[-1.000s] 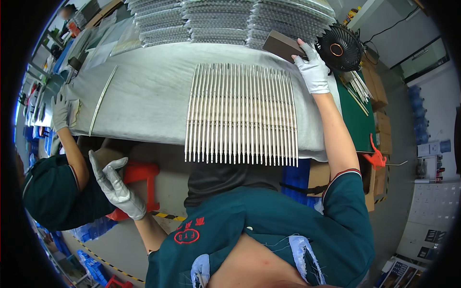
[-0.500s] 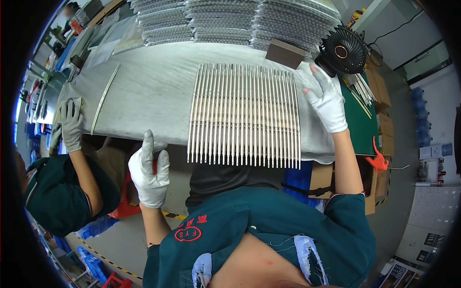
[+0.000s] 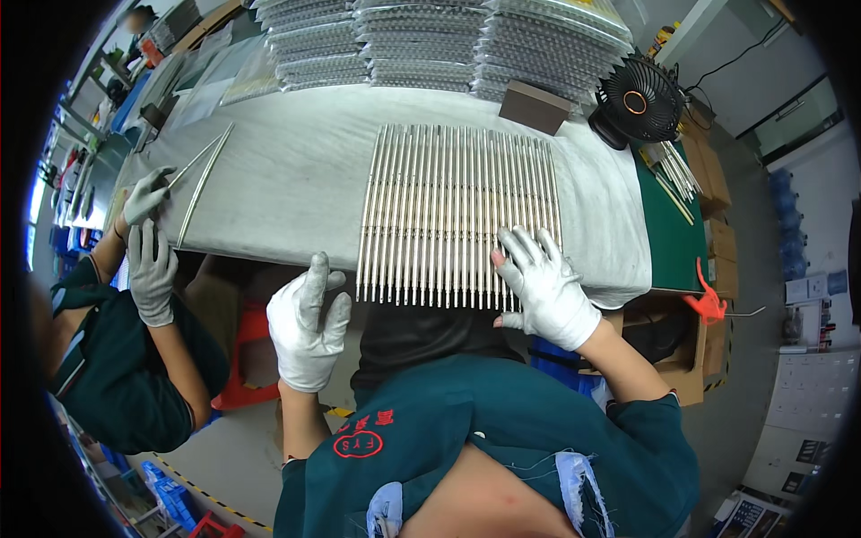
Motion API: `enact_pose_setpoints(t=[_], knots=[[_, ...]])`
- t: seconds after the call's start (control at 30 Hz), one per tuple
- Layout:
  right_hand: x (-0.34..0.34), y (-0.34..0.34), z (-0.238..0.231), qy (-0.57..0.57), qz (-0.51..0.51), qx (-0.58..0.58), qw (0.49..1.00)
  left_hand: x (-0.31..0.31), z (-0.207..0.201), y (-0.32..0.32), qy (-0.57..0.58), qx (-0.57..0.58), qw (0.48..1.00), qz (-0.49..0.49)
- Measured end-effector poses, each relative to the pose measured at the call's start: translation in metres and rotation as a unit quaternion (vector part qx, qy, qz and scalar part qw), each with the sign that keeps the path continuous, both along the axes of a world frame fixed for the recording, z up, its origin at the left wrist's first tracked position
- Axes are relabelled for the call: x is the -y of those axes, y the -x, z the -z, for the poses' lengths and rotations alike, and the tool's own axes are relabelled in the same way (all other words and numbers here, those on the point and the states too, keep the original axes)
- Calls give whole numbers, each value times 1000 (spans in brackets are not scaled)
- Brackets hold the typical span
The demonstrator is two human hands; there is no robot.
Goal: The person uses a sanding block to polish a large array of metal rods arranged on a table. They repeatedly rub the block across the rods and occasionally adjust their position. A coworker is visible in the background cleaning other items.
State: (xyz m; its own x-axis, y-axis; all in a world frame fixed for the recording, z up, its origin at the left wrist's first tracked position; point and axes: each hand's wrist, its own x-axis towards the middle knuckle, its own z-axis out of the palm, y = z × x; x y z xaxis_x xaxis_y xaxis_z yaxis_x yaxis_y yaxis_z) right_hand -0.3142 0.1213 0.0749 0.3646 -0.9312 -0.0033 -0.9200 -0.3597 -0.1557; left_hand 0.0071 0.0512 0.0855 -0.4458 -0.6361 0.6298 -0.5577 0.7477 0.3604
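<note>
Slim silvery metal rods [image 3: 439, 206] lie side by side in a flat row on the cloth-covered table, their near ends jutting past its front edge. My right hand [image 3: 549, 291], in a white glove with bare thumb and fingertip showing, rests over the near right corner of the row with fingers spread. Left of the row, just off the table's edge, my left hand [image 3: 309, 323] hovers in a white glove with grey fingertips. Its fingers are apart and it holds nothing; a gap separates it from the rods.
Stacks of bubble-wrapped sheets [image 3: 417, 49] line the back, with a brown block [image 3: 534, 108] before them. A black fan [image 3: 637, 99] stands at the back right, near loose rods [image 3: 673, 170] on a green surface. At left a co-worker's gloved hand [image 3: 146, 195] holds a thin rod.
My right hand has come from beyond the right side down onto the rods' near right corner. My left hand has shifted slightly right. The co-worker has lifted a rod.
</note>
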Motion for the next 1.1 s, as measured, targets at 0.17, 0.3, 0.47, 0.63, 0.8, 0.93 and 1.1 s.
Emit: enact_pose_setpoints(t=[0.17, 0.3, 0.47, 0.63, 0.8, 0.93, 1.1], knots=[[1, -1, -2, 10, -8, -11, 1000, -10, 4, -9, 7, -7, 1000, -13], [-2, -1, -3, 11, -10, 7, 1000, -25, 5, -19, -18, -48, 999, -17], [-2, -1, 2, 34, -17, -20, 999, -43, 9, -29, -55, -119, 988, -85], [-6, -8, -2, 22, -9, -3, 1000, -46, 12, -27, -52, -139, 987, -56], [-3, -17, 5, 41, 5, -4, 999, -44, 11, -21, -23, -108, 993, -44], [0, -16, 13, 52, 11, 1, 999, -43, 11, -21, -17, -107, 993, -44], [-1, -15, 13, 56, 13, -10, 998, -44, 14, -13, -21, -103, 994, -21]])
